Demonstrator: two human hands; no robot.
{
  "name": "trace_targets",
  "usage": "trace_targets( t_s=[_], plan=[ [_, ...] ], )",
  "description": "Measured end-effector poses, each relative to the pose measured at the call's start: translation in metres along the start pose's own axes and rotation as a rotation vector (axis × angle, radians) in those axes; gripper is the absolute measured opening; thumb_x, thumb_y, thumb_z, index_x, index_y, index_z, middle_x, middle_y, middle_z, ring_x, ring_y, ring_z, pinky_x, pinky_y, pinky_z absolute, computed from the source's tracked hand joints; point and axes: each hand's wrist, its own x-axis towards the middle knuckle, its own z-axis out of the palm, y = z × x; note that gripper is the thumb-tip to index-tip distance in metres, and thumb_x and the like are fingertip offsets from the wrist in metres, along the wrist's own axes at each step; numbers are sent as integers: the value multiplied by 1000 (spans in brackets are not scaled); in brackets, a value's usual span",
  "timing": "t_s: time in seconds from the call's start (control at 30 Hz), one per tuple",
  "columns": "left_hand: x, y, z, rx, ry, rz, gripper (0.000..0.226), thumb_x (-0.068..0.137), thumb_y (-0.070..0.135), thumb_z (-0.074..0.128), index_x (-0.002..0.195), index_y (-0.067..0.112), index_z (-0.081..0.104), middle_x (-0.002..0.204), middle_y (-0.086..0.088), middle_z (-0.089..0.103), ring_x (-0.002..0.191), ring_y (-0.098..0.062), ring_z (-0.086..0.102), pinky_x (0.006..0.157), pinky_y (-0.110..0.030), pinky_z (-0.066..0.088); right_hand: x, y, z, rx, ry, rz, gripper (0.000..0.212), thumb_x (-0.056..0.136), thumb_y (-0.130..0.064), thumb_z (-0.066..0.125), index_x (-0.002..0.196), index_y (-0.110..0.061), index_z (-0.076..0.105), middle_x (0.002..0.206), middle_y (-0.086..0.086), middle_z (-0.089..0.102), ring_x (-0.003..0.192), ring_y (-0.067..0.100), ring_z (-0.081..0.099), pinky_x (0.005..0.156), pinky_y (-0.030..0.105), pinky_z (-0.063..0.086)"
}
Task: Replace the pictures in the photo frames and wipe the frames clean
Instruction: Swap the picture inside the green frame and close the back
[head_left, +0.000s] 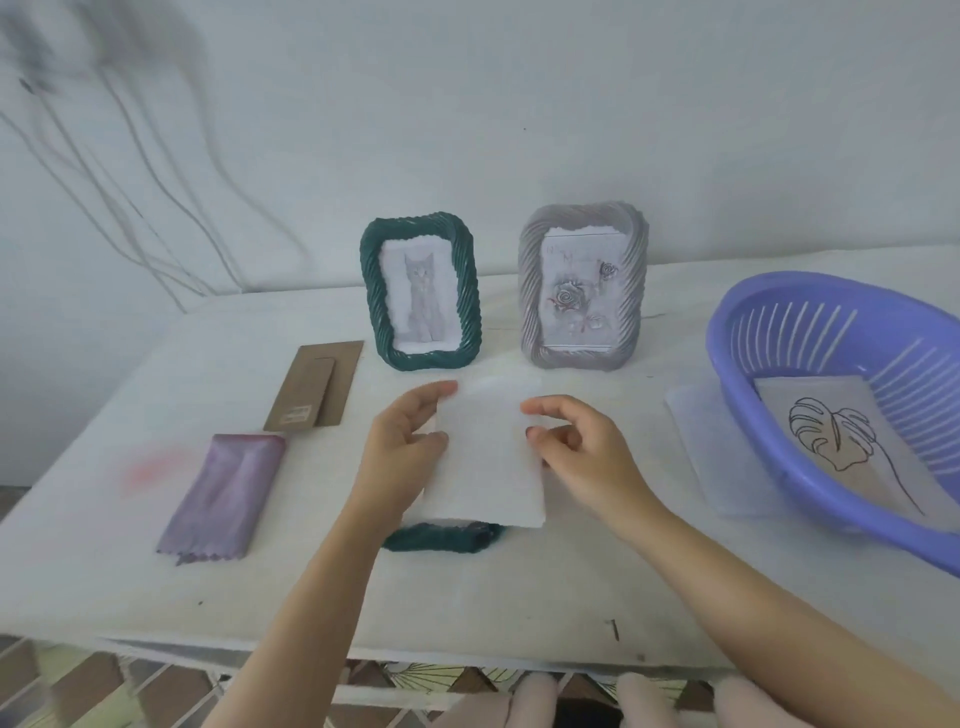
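- The white sheet (488, 457) is pinched by both hands; the left hand (405, 447) nips its left edge between thumb and fingers, and the right hand (587, 452), fingers curled, nips the right edge nearer the top corner.
- Directly beneath the sheet a dark green frame (441, 538) lies flat on the table (519, 597); only its near end shows, at 6 o'clock from the hands. The sheet's long axis runs 12 to 6, seemingly matching the frame below; both hands are about equally near, so seating the sheet probably depends on squaring its edges to the hidden opening.
- The sheet looks thin, matte and roughly cut along its lower edge; the frame is ribbed, like twisted rope.
- At 12 o'clock a standing green frame (371, 291) holds a cat picture; at 1 o'clock a grey ribbed frame (531, 301) holds roses.
- At 10 o'clock lies a brown backing board (317, 384); at 9 o'clock, a folded mauve cloth (223, 493), soft, with a zigzag hem.
- At 3 o'clock a slotted violet basket (753, 441) holds a leaf drawing (841, 447).
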Motion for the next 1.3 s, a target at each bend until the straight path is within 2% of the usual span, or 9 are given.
trace_targets(
  t_s=[0.13,0.23,0.33,0.43,0.5,0.53,0.7,0.9,1.3],
  plan=[
    [4,-16,-19,135,6,-11,54,82,-7,48,102,41,61,119,3,63,62,-6,51,75,-35,50,11,5,23,-76,-10,9,29,82,-8,61,108,-21,62,61,-9,52,52,-2,51,56,7,38],
    [9,-25,-30,311,30,3,53,81,0,52,103,48,58,83,7,66,44,-6,37,56,-22,38,15,3,37,-207,-18,-56,37,80,-5,62,114,-16,60,79,-13,51,60,-10,52,61,-1,34],
    [14,-31,-36,557,25,40,49,83,8,54,117,43,57,53,6,43,50,-10,39,51,-23,31,17,4,45,-351,-49,-125,44,80,-4,60,122,-15,56,111,-3,55,61,-4,52,70,3,35],
    [16,-32,-39,725,-1,87,47,86,13,53,127,37,52,83,13,65,66,-17,52,59,-23,37,20,5,48,-483,-95,-139,48,82,-9,56,129,-17,51,132,-4,46,84,7,56,82,18,39],
    [18,-33,-40,868,-28,122,45,87,16,51,128,35,51,136,20,47,91,-19,59,71,-23,42,22,6,49,-577,-117,-150,48,83,-13,56,131,-17,49,137,-4,41,109,14,51,87,21,38],
    [19,-35,-41,932,-41,143,44,88,17,50,129,34,51,145,21,35,101,-18,58,75,-24,43,23,6,50,-619,-121,-157,48,84,-15,56,131,-16,49,138,-3,40,118,15,46,91,23,37],
    [26,-50,-46,1029,-68,304,42,90,18,46,130,25,52,145,5,41,119,-24,43,94,-31,37,24,5,50,-735,-121,-150,47,86,-22,53,133,-16,47,144,-1,33,128,20,35,99,29,34],
    [25,-57,-52,1113,-130,294,79,73,64,12,136,29,44,149,-2,35,137,-25,27,111,-35,19,21,6,54,-777,-151,-160,52,88,-36,52,136,-18,42,145,-3,34,125,21,36,101,28,31],
    [26,-67,-49,1119,-54,363,66,84,55,25,129,17,54,134,-7,54,120,-30,50,99,-40,38,20,11,56,-835,-146,-200,61,89,-45,49,141,-20,34,146,-6,33,124,20,35,103,25,26]
  ],
)
